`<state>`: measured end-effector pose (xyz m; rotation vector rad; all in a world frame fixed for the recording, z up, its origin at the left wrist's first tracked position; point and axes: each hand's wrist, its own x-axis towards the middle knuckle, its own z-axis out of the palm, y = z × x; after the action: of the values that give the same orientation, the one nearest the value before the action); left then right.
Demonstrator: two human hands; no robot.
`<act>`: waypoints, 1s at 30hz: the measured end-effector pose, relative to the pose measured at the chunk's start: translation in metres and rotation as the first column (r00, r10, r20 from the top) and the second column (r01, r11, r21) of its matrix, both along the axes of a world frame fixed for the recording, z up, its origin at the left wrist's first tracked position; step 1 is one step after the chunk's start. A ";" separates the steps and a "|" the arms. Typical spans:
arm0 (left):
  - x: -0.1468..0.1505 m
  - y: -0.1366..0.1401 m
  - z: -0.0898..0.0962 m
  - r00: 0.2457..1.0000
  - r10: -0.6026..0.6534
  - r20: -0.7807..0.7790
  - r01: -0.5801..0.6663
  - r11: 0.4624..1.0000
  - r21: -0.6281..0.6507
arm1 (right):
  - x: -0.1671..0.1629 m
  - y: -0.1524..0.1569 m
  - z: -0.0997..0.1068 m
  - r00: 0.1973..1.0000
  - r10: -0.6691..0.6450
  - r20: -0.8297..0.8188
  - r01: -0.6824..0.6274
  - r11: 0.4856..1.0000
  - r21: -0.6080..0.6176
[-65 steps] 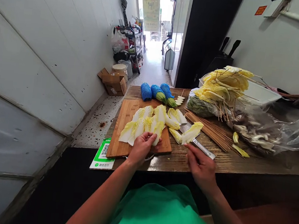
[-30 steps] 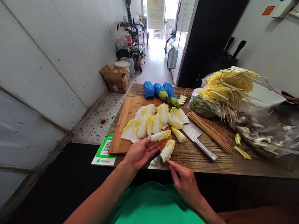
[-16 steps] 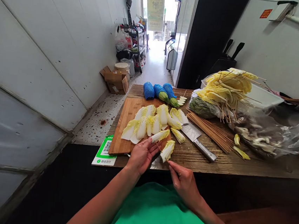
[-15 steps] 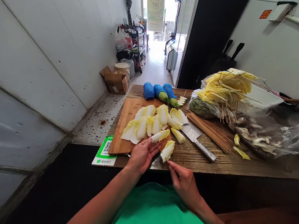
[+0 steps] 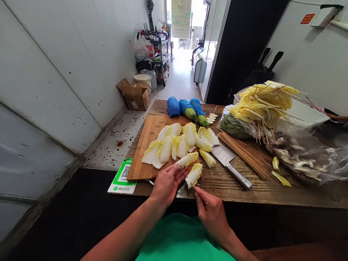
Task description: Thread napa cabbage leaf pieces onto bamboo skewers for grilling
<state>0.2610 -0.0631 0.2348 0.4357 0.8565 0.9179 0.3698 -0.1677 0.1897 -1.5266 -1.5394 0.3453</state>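
Observation:
My left hand [image 5: 168, 182] is closed on a pale yellow napa cabbage leaf [image 5: 187, 159] near the cutting board's front corner. In a pinch, my right hand [image 5: 211, 206] grips the end of a thin skewer that carries a second cabbage leaf [image 5: 193, 176]. The skewer runs from that leaf toward the leaf in my left hand. Several cut cabbage leaves [image 5: 165, 147] lie overlapping on the wooden cutting board [image 5: 138, 166]. A small cabbage piece [image 5: 207, 158] rests beside the board, close to a cleaver [image 5: 230, 164].
Bare skewers [image 5: 245, 154] lie in a bundle right of the cleaver. Skewered cabbage [image 5: 263, 102] is piled at the back right, by mushrooms in a plastic bag [image 5: 309, 158]. Green vegetables in blue foam nets [image 5: 185, 107] sit behind the board. A QR-code card [image 5: 124, 177] is at the left edge.
Both hands shift only slightly; the right hand and its skewered leaf move a little left, nearer the leaf in my left hand. Nothing has been let go.

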 end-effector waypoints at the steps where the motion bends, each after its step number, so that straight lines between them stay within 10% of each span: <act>1: 0.000 0.000 0.000 1.000 0.015 -0.010 -0.015 1.000 -0.003 | -0.001 0.001 0.000 1.000 -0.007 0.006 0.007 1.000 0.002; 30: -0.003 0.025 0.012 0.994 0.107 0.005 -0.107 0.994 0.012 | -0.004 0.029 0.017 0.994 0.014 0.110 -0.021 0.997 0.068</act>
<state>0.2584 -0.0384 0.2470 0.4015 0.8776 1.0234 0.3662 -0.1389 0.2068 -1.4999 -1.6336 0.2191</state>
